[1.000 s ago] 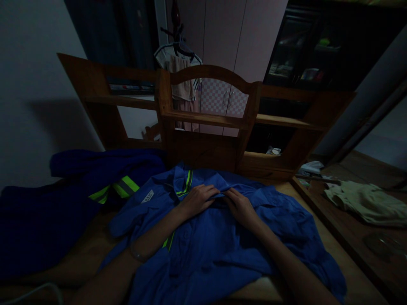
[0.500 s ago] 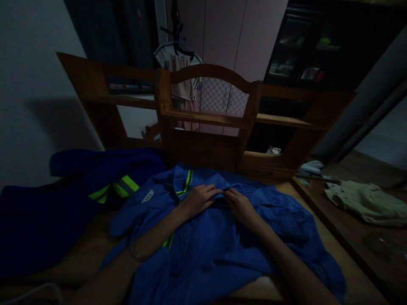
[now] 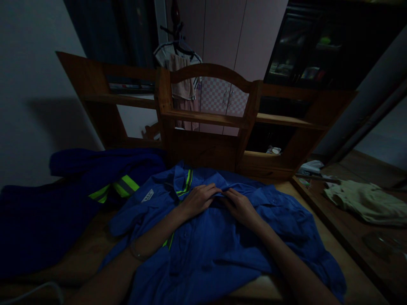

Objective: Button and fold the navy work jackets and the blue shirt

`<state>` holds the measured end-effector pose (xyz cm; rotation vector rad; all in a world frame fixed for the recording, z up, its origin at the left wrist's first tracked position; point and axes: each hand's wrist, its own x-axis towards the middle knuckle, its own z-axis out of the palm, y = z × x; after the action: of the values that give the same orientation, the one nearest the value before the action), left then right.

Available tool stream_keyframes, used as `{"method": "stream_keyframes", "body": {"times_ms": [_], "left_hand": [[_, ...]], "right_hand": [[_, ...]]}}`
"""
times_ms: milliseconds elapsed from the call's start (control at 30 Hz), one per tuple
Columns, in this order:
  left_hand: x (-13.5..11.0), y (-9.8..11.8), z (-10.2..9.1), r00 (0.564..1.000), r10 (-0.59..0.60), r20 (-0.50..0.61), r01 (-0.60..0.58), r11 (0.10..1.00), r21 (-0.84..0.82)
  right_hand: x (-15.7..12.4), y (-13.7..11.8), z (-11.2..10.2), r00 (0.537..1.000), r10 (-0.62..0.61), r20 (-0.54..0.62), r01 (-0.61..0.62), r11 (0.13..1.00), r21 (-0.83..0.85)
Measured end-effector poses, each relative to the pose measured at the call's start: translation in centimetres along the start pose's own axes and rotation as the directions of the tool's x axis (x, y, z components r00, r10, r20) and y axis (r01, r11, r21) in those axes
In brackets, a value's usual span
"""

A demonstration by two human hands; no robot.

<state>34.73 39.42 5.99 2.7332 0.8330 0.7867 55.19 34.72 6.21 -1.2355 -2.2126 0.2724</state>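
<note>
A blue work shirt with yellow-green stripes and a white label lies spread over the wooden surface in front of me. Near its upper middle, my left hand pinches a fold of the cloth, fingers pointing right. My right hand grips the same fold from the other side, its fingertips almost meeting those of the left. Exactly what lies under the fingertips is hidden, and the light is dim. A bracelet circles my left forearm.
Dark blue clothing with reflective bands lies at the left. A wooden shelf unit rises behind the shirt. To the right, beyond a raised wooden edge, lies a pale cloth. A white cord shows at lower left.
Both hands stay at the same fold, with only slight finger movement. The right fingers have shifted a little, and the cloth between the hands is bent slightly differently.
</note>
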Motion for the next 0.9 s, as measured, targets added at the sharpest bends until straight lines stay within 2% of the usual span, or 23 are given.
{"method": "stream_keyframes", "body": {"times_ms": [333,900], "left_hand": [[0.09,0.36,-0.34,1.0,0.009,0.01,-0.009,1.0,-0.02],[0.01,-0.01,0.21,1.0,0.004,0.005,-0.004,0.999,-0.037]], "right_hand": [[-0.06,-0.34,-0.17,1.0,0.005,0.011,-0.005,1.0,0.011],[-0.19,-0.57,-0.3,0.998,0.016,0.064,-0.015,1.0,-0.014]]}}
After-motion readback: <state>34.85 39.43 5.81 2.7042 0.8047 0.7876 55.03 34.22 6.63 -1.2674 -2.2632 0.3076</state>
